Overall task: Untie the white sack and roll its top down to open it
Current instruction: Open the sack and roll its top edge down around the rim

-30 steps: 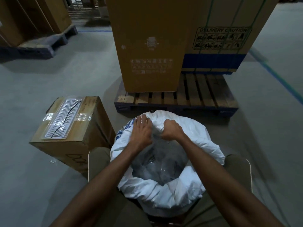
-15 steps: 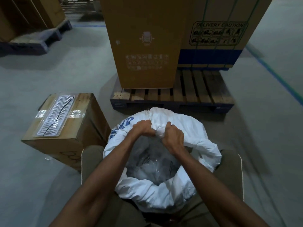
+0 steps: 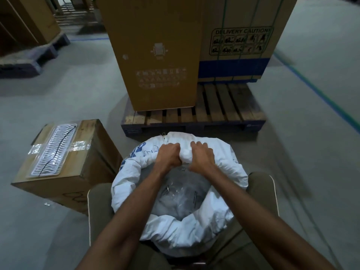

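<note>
The white sack [image 3: 175, 228] with blue print stands open between my knees, its top rolled outward into a thick rim. Clear plastic packets [image 3: 179, 197] show inside its mouth. My left hand [image 3: 168, 158] and my right hand [image 3: 201, 157] sit side by side on the far part of the rim, both closed on a bunch of the white fabric between them. A frayed bit of string sticks up from the rim just left of my left hand.
A cardboard box [image 3: 64, 162] with a white plastic tray on top stands on the floor to the left. A wooden pallet [image 3: 224, 106] with tall cartons [image 3: 155, 55] sits right behind the sack. Grey concrete floor spreads to both sides; a green-blue line runs at the right.
Both hands have shifted a little further out over the far rim and pushed the bunched fabric outward and down. The camera has tilted slightly.
</note>
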`<state>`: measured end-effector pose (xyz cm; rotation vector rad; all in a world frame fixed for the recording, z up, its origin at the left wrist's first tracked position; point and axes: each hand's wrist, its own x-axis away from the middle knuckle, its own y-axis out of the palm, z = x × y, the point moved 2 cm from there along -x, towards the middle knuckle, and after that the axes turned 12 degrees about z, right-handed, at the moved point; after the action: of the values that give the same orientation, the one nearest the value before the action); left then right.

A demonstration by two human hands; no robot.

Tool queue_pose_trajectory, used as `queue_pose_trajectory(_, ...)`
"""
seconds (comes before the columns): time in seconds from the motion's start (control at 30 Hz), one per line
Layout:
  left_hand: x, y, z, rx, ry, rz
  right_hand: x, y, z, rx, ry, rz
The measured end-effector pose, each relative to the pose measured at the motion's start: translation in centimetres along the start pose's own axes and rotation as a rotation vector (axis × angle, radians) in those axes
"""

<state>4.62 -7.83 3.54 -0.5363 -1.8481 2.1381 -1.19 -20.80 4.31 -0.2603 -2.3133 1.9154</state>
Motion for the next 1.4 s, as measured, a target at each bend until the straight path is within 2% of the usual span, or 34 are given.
queue_pose_trajectory(0.07,-0.1,0.2,-0.5,0.036,-0.071,-0.096,2.1,1.2,0.9,0.146,-0.01,0.176)
queue_pose_trajectory(0.1,-0.3,-0.1,-0.4,0.038,-0.068,-0.175,2.7,1.6,1.5,0.15,0.016,0.198)
queue_pose_trajectory(0.17,-1.1,-0.6,-0.1,0.027,-0.047,-0.295,2.7,1.6,2.0,0.082,0.076,0.101)
queue_pose_trajectory(0.2,-1.5,-0.7,0.2,0.006,-0.028,-0.296,2.3,1.3,2.2,0.033,0.101,0.029)
queue_pose_trajectory(0.23,-1.5,-0.7,0.6,-0.044,0.009,-0.25,1.7,0.7,2.2,-0.023,0.122,-0.032)
queue_pose_trajectory(0.3,-0.8,0.0,1.3,-0.167,0.148,-0.011,-0.1,-0.7,2.1,-0.115,0.14,-0.18)
queue_pose_trajectory(0.37,-0.1,0.8,1.7,-0.187,0.286,0.178,-2.1,-2.2,1.8,-0.159,0.1,-0.377)
queue_pose_trajectory(0.4,-0.2,1.1,1.8,-0.142,0.306,0.228,-2.8,-2.6,1.8,-0.169,0.086,-0.444)
queue_pose_trajectory(0.43,-0.6,1.2,1.8,-0.081,0.286,0.198,-3.2,-2.7,2.0,-0.187,0.089,-0.474)
queue_pose_trajectory(0.5,-1.7,0.5,1.9,0.034,0.167,0.058,-2.8,-2.2,2.5,-0.207,0.106,-0.41)
queue_pose_trajectory(0.63,-3.9,-1.6,1.8,0.042,0.035,-0.313,1.4,0.2,3.2,0.048,0.079,0.083)
queue_pose_trajectory(0.7,-5.0,-1.9,1.4,0.023,0.026,-0.474,2.7,0.8,3.4,0.086,0.106,0.185)
queue_pose_trajectory(0.73,-5.3,-1.9,1.3,0.009,0.037,-0.484,2.8,0.8,3.5,0.047,0.138,0.176)
queue_pose_trajectory(0.77,-5.4,-1.8,1.4,-0.015,0.063,-0.441,2.5,0.9,3.7,-0.015,0.175,0.149)
queue_pose_trajectory(0.83,-4.6,-0.8,1.8,-0.062,0.182,-0.207,1.3,0.5,4.0,-0.146,0.261,0.036)
queue_pose_trajectory(0.9,-3.0,0.7,2.6,-0.009,0.377,0.036,-0.2,-0.5,3.9,-0.239,0.269,-0.154)
queue_pose_trajectory(0.93,-2.1,1.3,2.9,0.014,0.474,0.101,-0.8,-1.1,3.7,-0.27,0.251,-0.266)
queue_pose_trajectory(1.0,-1.5,2.3,3.5,-0.01,0.559,0.149,-1.7,-1.8,3.7,-0.273,0.235,-0.406)
queue_pose_trajectory(1.07,-2.1,2.3,4.1,-0.065,0.493,0.12,-1.7,-1.7,4.1,-0.275,0.273,-0.435)
queue_pose_trajectory(1.13,-2.6,1.9,4.9,-0.138,0.402,0.036,-0.5,-0.9,3.8,-0.212,0.258,-0.305)
queue_pose_trajectory(1.2,-2.8,1.7,5.3,-0.149,0.296,-0.076,1.7,0.2,3.2,-0.078,0.234,-0.082)
queue_pose_trajectory(1.3,-4.5,1.6,5.4,-0.105,0.207,-0.343,4.7,1.8,2.8,0.081,0.285,0.189)
queue_pose_trajectory(1.37,-5.5,1.3,5.6,-0.09,0.221,-0.485,5.2,2.5,3.5,0.033,0.333,0.183)
queue_pose_trajectory(1.4,-5.5,1.5,5.7,-0.085,0.238,-0.484,5.0,2.4,3.9,-0.006,0.358,0.134)
